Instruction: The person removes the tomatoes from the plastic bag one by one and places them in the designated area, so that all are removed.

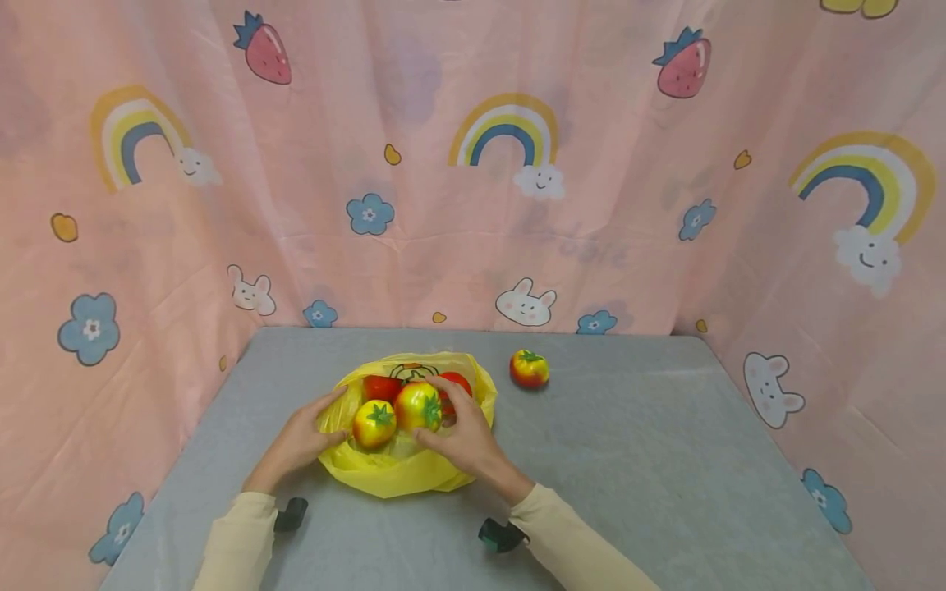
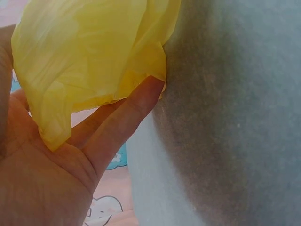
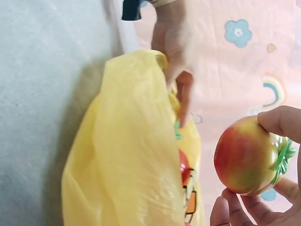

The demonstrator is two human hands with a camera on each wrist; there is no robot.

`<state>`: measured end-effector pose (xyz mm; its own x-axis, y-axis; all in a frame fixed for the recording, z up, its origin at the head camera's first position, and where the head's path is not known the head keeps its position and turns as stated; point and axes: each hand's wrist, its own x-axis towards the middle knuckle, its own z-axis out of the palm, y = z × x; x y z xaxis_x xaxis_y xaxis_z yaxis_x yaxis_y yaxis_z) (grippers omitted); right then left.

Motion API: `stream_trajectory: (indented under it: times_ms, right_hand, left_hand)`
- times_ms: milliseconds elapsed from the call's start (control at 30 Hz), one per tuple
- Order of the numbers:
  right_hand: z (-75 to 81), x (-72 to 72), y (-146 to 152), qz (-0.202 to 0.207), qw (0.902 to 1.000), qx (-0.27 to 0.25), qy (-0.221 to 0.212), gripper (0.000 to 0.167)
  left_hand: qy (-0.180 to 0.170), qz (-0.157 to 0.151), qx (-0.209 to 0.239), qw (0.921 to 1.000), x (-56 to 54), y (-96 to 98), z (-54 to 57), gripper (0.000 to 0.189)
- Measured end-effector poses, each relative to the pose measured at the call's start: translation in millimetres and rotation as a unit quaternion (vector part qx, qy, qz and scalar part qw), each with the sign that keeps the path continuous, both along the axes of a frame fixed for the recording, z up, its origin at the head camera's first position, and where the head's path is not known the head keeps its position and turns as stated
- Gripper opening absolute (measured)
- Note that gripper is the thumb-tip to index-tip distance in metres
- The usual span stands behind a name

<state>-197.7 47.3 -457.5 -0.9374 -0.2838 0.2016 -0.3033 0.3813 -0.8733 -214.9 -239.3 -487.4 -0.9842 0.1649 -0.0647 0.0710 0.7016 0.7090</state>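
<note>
My right hand (image 1: 469,431) grips a shiny red-and-yellow toy tomato (image 3: 244,157) with a green leafy top, thumb on one side and fingers on the other. It is above the open mouth of a yellow plastic bag (image 1: 388,480). My left hand (image 1: 299,439) holds the bag's left rim between thumb and fingers; in the left wrist view the fingers (image 2: 124,120) lie along the outside of the plastic. Inside the bag are another yellow toy tomato (image 1: 374,424) and red round pieces (image 1: 382,387), partly hidden.
Another red-and-yellow toy tomato (image 1: 529,369) sits on the grey table (image 1: 628,460), behind and right of the bag. A pink curtain (image 1: 443,271) with printed rainbows and rabbits hangs around the table's back and sides. Dark wrist devices (image 1: 502,535) show below both forearms.
</note>
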Motion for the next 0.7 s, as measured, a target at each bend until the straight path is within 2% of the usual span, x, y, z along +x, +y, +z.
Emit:
stream_trajectory:
  times_ms: [300, 700]
  right_hand:
    - [12.1, -0.9, 12.7, 0.004, 0.9989, -0.042, 0.019, 0.066]
    - [20.3, -0.8, 30.4, -0.015, 0.9985, -0.053, -0.004, 0.067]
  left_hand:
    - [0.001, 0.002, -0.001, 1.0000, -0.4, -0.3, -1.2, 0.075]
    - [-0.007, 0.007, -0.002, 1.0000, -0.5, 0.6, -0.2, 0.075]
